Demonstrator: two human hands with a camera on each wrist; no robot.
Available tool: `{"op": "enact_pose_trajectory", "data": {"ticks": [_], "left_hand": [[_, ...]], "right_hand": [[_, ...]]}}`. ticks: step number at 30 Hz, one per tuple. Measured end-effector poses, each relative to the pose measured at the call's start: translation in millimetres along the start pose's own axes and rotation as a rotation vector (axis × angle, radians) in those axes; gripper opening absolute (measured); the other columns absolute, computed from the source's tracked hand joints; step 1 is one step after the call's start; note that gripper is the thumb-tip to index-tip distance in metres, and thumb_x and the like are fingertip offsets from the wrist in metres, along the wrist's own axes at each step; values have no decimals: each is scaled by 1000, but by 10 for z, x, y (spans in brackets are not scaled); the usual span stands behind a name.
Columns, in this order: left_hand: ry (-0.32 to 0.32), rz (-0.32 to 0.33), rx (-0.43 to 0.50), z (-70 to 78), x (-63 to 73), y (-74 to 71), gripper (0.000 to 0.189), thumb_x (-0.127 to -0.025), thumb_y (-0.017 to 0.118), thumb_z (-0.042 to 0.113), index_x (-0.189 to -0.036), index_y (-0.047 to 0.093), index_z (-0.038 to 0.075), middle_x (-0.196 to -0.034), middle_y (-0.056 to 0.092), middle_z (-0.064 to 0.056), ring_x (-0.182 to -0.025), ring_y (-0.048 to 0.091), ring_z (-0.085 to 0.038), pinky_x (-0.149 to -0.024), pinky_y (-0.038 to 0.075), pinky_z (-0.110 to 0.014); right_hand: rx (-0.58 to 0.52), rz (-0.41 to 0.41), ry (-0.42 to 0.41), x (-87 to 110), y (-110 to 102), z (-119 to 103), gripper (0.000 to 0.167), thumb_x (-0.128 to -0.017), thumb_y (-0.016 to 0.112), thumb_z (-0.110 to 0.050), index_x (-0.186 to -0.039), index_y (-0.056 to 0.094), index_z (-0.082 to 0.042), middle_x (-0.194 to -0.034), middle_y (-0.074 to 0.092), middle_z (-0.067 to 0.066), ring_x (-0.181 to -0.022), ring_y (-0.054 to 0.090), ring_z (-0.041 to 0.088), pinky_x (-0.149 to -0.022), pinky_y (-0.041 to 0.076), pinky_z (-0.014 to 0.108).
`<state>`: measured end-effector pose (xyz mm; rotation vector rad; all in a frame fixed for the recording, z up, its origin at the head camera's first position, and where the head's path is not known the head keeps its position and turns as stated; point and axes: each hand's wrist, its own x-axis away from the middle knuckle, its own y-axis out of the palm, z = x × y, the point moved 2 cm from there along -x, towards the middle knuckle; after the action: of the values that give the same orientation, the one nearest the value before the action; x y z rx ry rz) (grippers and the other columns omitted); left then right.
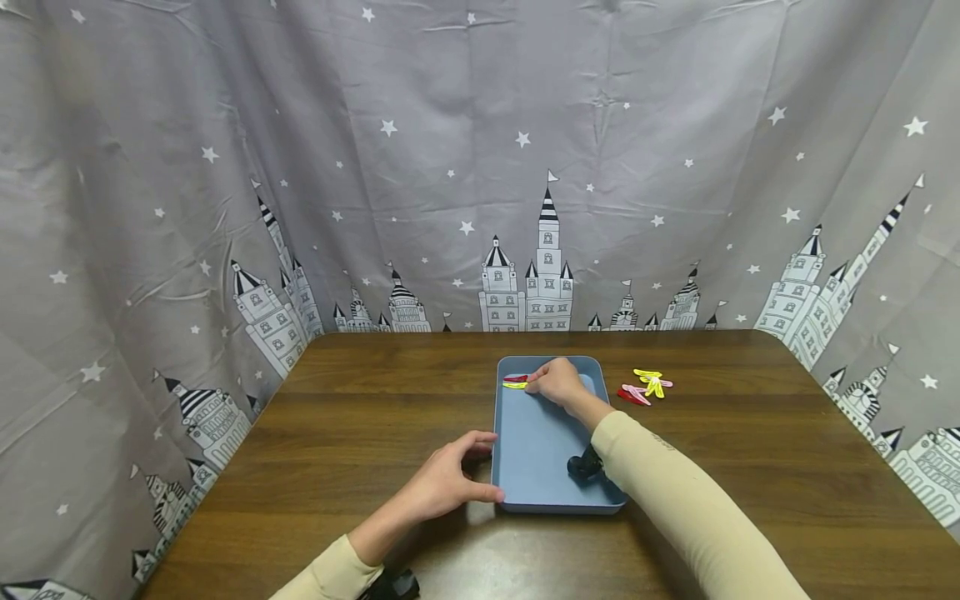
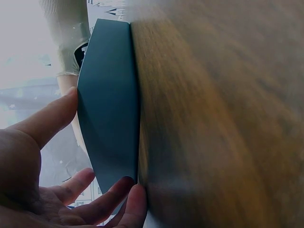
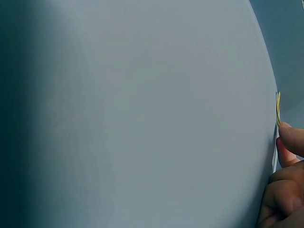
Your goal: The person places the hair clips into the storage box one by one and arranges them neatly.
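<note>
A shallow blue-grey tray [image 1: 551, 454] lies on the table. Inside, near its far left corner, are a red hair clip [image 1: 516, 378] and, just nearer, a yellow hair clip [image 1: 515, 386]. My right hand [image 1: 561, 385] reaches over the tray and pinches the yellow clip's right end; in the right wrist view the thumb [image 3: 290, 137] meets the end of the yellow clip [image 3: 278, 107]. My left hand [image 1: 450, 479] rests with extended fingers and thumb against the tray's left side wall [image 2: 109, 104].
Right of the tray, a loose pile of yellow, pink and red hair clips [image 1: 647, 385] lies on the wooden table [image 1: 375, 400]. A grey curtain [image 1: 420, 167] printed with castles and stars hangs behind the table.
</note>
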<state>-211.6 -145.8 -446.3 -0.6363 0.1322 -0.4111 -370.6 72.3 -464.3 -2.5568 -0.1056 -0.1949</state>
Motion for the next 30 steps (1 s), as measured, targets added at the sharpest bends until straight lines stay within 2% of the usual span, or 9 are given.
{"op": "enact_pose_trajectory", "data": {"ticks": [8, 16, 24, 30], "left_hand": [[-3, 2, 0, 6, -3, -3, 79, -74, 90, 34, -141, 54, 11, -131, 66, -11, -125, 59, -31, -103, 43, -56], [-8, 6, -17, 4, 4, -4, 80, -74, 90, 35, -141, 54, 12, -131, 66, -11, -125, 59, -31, -103, 43, -55], [-2, 9, -9, -2, 0, -7, 80, -74, 90, 35, -141, 54, 12, -132, 66, -11, -126, 58, -32, -103, 43, -56], [10, 18, -11, -8, 0, 9, 80, -73, 90, 34, -140, 54, 11, -130, 66, -11, -124, 59, -32, -103, 43, -55]], "right_hand": [[-14, -3, -11, 9, -17, 0, 9, -86, 78, -11, -92, 77, -4, -102, 71, 12, -48, 31, 12, -45, 26, 26], [-19, -22, -8, 55, -95, -19, 11, -86, 79, -12, -94, 78, -5, -94, 72, 9, -43, 29, 9, -42, 26, 25], [-14, -39, -7, 117, -226, -47, 15, -89, 76, -16, -100, 78, -7, -115, 69, 12, -41, 27, 9, -42, 25, 24], [-35, -60, -20, 189, -339, -87, 18, -88, 77, -16, -103, 78, -6, -115, 68, 14, -42, 26, 9, -42, 26, 25]]}}
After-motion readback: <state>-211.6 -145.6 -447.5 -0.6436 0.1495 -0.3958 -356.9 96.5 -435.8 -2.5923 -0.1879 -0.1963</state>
